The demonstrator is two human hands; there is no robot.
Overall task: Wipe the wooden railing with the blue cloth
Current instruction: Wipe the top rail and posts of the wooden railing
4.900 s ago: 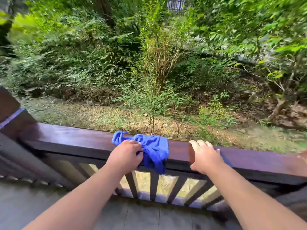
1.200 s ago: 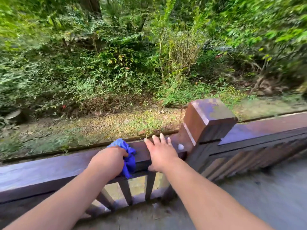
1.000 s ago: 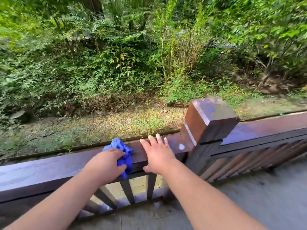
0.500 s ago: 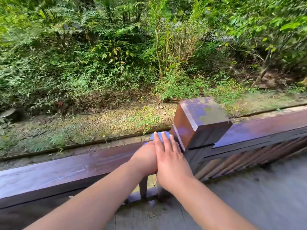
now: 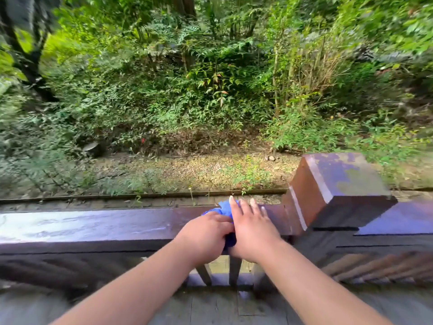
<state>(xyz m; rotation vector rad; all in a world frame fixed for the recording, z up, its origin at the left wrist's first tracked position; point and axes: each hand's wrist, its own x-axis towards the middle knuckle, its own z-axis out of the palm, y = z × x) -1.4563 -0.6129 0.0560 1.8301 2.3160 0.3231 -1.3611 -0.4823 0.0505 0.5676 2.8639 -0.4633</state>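
The dark brown wooden railing (image 5: 98,227) runs across the lower half of the head view, its top face shiny. My left hand (image 5: 206,233) is closed on the bunched blue cloth (image 5: 223,207), pressing it on the rail top just left of the post. Only small bits of the cloth show, above and between my hands. My right hand (image 5: 251,227) lies flat on the rail with fingers spread, touching the left hand and partly covering the cloth.
A square wooden post cap (image 5: 337,184) rises just right of my hands, with more railing (image 5: 396,221) beyond it. Thin balusters (image 5: 234,269) stand below the rail. Grey paving (image 5: 210,306) lies underfoot. Gravel and dense green bushes fill the far side.
My left hand has slid the cloth rightward along the rail until it sits against my right hand near the post. The camera has swung slightly, so the post now appears further right.
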